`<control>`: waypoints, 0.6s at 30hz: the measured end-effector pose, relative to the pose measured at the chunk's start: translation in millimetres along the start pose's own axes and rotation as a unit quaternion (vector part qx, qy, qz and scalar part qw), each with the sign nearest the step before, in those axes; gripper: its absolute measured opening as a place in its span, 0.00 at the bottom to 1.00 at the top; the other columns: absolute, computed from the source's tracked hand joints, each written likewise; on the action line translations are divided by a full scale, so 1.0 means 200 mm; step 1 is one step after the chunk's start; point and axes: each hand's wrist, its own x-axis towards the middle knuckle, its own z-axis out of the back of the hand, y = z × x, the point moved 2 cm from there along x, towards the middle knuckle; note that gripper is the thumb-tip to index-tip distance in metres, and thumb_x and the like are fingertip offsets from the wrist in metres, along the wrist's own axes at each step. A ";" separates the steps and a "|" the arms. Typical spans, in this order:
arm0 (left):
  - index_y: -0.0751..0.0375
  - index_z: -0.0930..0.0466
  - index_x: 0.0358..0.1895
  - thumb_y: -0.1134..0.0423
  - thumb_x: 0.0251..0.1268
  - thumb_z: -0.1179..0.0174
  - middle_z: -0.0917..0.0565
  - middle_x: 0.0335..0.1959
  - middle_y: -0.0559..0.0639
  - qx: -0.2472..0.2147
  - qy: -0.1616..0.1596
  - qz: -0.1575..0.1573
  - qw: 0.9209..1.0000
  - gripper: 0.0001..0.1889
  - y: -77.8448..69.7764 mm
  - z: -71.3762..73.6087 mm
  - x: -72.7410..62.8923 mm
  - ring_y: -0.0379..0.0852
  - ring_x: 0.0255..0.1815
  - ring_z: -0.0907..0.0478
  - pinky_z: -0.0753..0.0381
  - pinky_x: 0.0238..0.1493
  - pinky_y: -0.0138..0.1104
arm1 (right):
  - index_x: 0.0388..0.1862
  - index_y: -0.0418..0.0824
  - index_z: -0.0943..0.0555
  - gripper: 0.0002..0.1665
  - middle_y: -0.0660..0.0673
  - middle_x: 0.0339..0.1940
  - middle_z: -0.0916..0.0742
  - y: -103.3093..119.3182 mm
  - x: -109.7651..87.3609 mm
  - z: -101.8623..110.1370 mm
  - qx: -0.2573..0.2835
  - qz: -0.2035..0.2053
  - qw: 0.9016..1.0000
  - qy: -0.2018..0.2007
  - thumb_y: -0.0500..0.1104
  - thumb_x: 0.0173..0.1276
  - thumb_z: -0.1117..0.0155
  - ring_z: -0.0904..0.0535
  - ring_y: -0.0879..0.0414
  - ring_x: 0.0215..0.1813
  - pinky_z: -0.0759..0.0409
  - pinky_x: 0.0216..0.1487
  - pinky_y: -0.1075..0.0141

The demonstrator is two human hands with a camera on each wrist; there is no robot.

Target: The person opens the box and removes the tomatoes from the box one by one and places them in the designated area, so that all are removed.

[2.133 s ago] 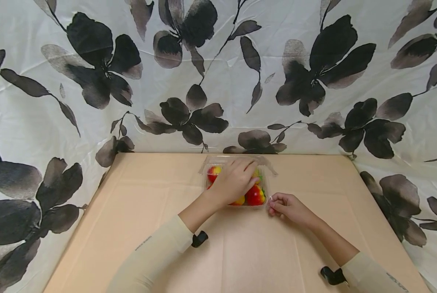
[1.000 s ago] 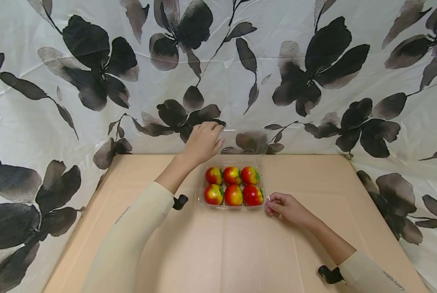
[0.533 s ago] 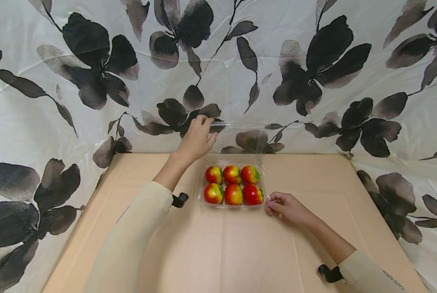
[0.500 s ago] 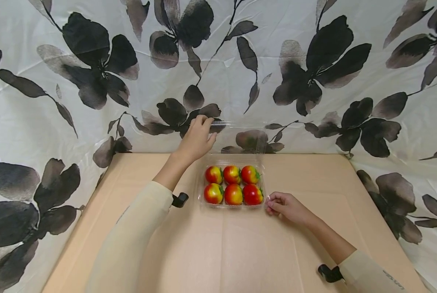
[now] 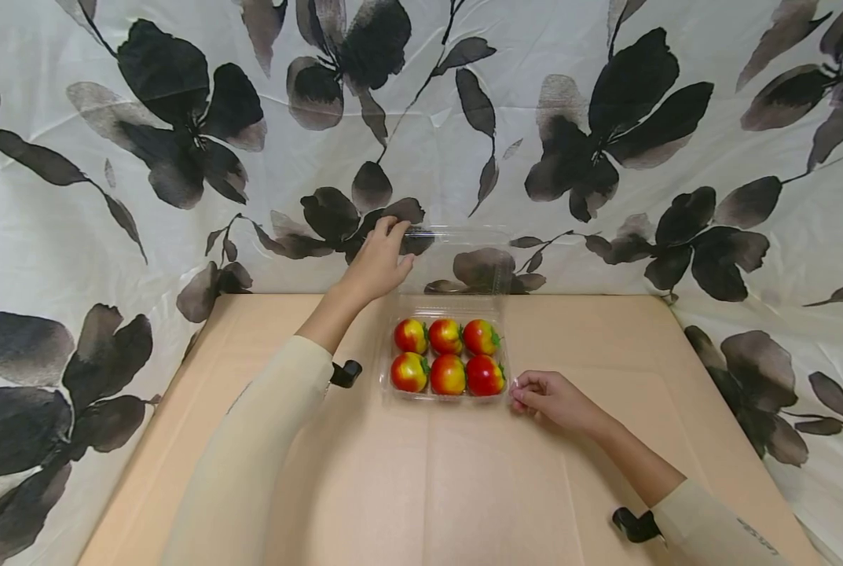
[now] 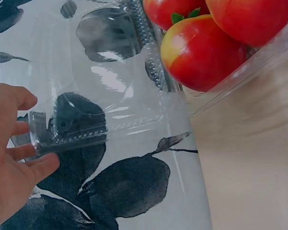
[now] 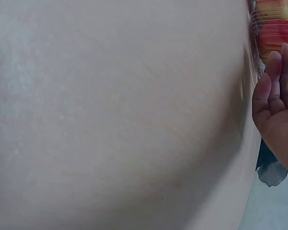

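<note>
A clear plastic clamshell container (image 5: 387,393) holds several red-and-yellow, apple-like fruits (image 5: 447,375) with small green leaves, set in two rows. Its hinged lid (image 5: 463,236) stands raised at the back, against the floral cloth. My left hand (image 5: 379,259) is at the lid's left far corner. In the left wrist view, the fingers of that hand (image 6: 14,148) are spread and relaxed around the lid corner (image 6: 41,132). At the front right corner of the container, my right hand (image 5: 548,397) pinches the rim. The right wrist view shows this hand (image 7: 278,100) beside the container's side (image 7: 257,48).
A tan table (image 5: 364,487) lies under the container, whose back side is near the table's far edge. White cloth with dark flowers (image 5: 626,126) hangs behind and at both sides. Black wrist cameras (image 5: 346,373) sit at the sleeve cuffs.
My left hand moved from over the fruits to the back left, and the lid has swung up and farther back. The right hand stays at the container's front right corner.
</note>
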 end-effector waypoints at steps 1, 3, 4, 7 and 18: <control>0.64 0.37 0.77 0.59 0.75 0.42 0.40 0.78 0.68 -0.005 0.000 0.002 1.000 0.32 0.01 0.00 0.00 0.67 0.74 0.33 0.29 0.76 0.56 | 0.45 0.28 0.20 0.13 0.30 0.38 0.13 0.00 0.00 0.00 0.000 -0.003 1.000 -0.001 0.40 0.78 0.39 0.18 0.54 0.36 0.17 0.36 0.72; 0.64 0.37 0.77 0.59 0.75 0.42 0.42 0.79 0.68 -0.011 0.000 0.007 1.000 0.32 0.02 0.00 0.00 0.68 0.75 0.34 0.30 0.76 0.57 | 0.45 0.28 0.20 0.13 0.30 0.38 0.13 -0.01 0.00 0.00 -0.002 -0.006 1.000 -0.003 0.40 0.78 0.39 0.18 0.54 0.36 0.17 0.35 0.72; 0.64 0.38 0.77 0.59 0.75 0.43 0.43 0.80 0.68 -0.014 0.001 0.009 1.000 0.32 0.02 0.00 0.00 0.68 0.75 0.35 0.31 0.77 0.57 | 0.46 0.28 0.20 0.13 0.31 0.38 0.12 -0.01 0.00 0.01 -0.003 -0.008 1.000 -0.003 0.40 0.78 0.39 0.18 0.55 0.36 0.17 0.34 0.72; 0.63 0.37 0.77 0.59 0.74 0.43 0.45 0.81 0.67 -0.017 0.000 0.012 1.000 0.32 0.04 0.00 0.00 0.68 0.77 0.37 0.32 0.77 0.58 | 0.47 0.29 0.19 0.13 0.32 0.39 0.12 -0.01 0.00 0.01 -0.003 -0.011 1.000 -0.002 0.41 0.78 0.39 0.17 0.55 0.36 0.19 0.33 0.72; 0.63 0.37 0.77 0.58 0.75 0.43 0.42 0.80 0.66 -0.019 0.004 0.016 1.000 0.31 0.05 0.01 -0.05 0.66 0.78 0.38 0.32 0.78 0.58 | 0.47 0.29 0.19 0.14 0.32 0.39 0.12 -0.01 0.01 0.02 -0.018 -0.002 1.000 -0.002 0.42 0.78 0.38 0.18 0.51 0.37 0.17 0.34 0.71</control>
